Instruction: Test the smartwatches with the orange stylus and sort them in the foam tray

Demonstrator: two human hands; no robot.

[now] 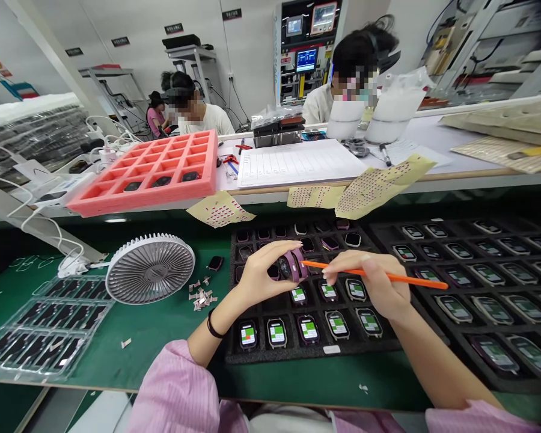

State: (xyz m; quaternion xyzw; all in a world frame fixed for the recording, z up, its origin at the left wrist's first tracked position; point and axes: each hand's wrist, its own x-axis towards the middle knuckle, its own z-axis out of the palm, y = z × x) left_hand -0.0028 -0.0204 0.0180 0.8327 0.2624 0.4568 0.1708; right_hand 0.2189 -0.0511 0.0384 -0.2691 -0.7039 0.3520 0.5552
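Left hand (265,275) grips a smartwatch (293,266), right hand (369,282) pinches an orange stick (388,275) over a watch-filled tray (315,352) (black foam)

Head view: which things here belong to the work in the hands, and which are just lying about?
In use: left hand holding a smartwatch with a purple band; right hand holding an orange stick; black foam tray of watches.

Lying about: white desk fan; pink foam tray; clear plastic tray; sticker sheet; small scraps.
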